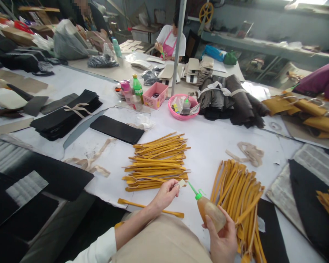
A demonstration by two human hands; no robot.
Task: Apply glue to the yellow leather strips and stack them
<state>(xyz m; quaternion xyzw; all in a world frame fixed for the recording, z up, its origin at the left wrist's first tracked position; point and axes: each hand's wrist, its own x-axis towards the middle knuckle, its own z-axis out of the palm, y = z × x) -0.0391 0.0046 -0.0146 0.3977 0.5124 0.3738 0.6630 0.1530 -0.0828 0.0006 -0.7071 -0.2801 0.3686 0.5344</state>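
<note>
Pinched between the fingers of my left hand is a small pale flat piece; its material is unclear. My right hand is wrapped round a squeeze bottle of amber liquid, with a green nozzle tilted up to the left. The nozzle tip comes close to the pale piece; whether they touch I cannot tell. Behind my left hand lies a row of mustard-yellow straps. A single strap lies nearer, partly behind my left forearm. A second heap of straps is beside my right hand.
Black flat pieces lie in a tied stack, with one panel apart. A pink basket, pink box and green-capped bottle stand farther back, near a metal post. Co-workers sit beyond and at the right edge.
</note>
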